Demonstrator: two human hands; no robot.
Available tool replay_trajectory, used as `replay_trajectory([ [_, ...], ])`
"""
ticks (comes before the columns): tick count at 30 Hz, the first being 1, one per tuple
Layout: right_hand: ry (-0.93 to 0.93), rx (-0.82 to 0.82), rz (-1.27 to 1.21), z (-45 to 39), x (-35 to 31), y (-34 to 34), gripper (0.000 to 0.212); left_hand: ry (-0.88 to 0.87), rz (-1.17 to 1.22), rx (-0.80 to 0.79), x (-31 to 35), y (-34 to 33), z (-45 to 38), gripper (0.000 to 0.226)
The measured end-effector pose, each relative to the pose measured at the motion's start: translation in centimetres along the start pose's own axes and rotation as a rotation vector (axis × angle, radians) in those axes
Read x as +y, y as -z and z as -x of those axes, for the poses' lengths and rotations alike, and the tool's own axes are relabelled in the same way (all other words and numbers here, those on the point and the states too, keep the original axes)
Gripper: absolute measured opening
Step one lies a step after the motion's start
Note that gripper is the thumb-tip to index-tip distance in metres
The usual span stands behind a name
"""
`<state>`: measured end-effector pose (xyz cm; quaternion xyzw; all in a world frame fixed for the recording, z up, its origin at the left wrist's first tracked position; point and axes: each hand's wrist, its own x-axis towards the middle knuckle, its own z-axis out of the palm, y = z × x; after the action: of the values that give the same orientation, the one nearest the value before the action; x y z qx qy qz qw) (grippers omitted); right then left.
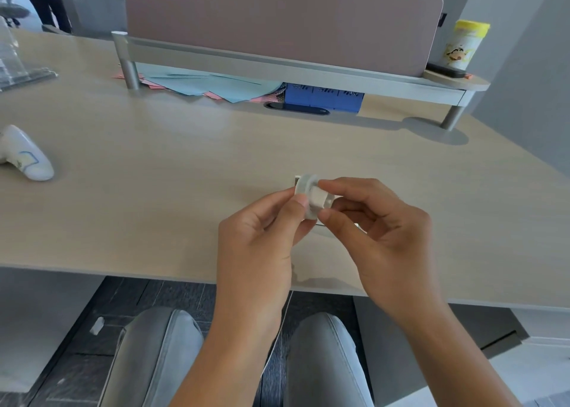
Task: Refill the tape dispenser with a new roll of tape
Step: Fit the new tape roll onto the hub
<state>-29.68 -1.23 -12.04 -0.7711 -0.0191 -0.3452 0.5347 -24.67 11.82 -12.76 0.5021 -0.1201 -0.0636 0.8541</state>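
Observation:
Above the desk's near edge, both of my hands meet at a small roll of clear tape (305, 186). My left hand (262, 230) pinches the roll's rim between thumb and fingers. My right hand (374, 221) grips a white plastic hub (320, 199) that sits in the roll's centre. Behind the hands, a white bit of the tape dispenser (297, 179) shows on the desk; the rest of it is hidden by my fingers.
A white handheld device (26, 156) lies at the left of the light wood desk (154, 175). A monitor riser (277, 64) at the back covers blue and pink papers (209, 85) and a blue box (324, 96). A yellow-lidded canister (465, 44) stands on it at the right.

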Motion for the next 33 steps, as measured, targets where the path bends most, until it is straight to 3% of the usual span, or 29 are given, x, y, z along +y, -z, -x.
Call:
replay_trajectory([
  [9, 0.122, -0.073, 0.167, -0.1, 0.6, -0.1, 0.031, -0.002, -0.012, 0.017, -0.4, 0.5, 0.0, 0.019],
  [18, -0.035, -0.039, -0.088, 0.3, 0.4, -0.3, 0.031, 0.016, -0.003, 0.007, -0.6, 0.9, 0.3, 0.016],
  [28, -0.085, 0.017, -0.066, 0.5, 0.1, -0.8, 0.028, 0.004, -0.024, 0.022, -1.0, 1.1, 0.4, 0.017],
  [33, -0.235, 0.074, -0.172, 0.0, -0.4, -0.3, 0.030, 0.019, -0.023, 0.001, -1.1, 1.1, 0.4, 0.018],
])
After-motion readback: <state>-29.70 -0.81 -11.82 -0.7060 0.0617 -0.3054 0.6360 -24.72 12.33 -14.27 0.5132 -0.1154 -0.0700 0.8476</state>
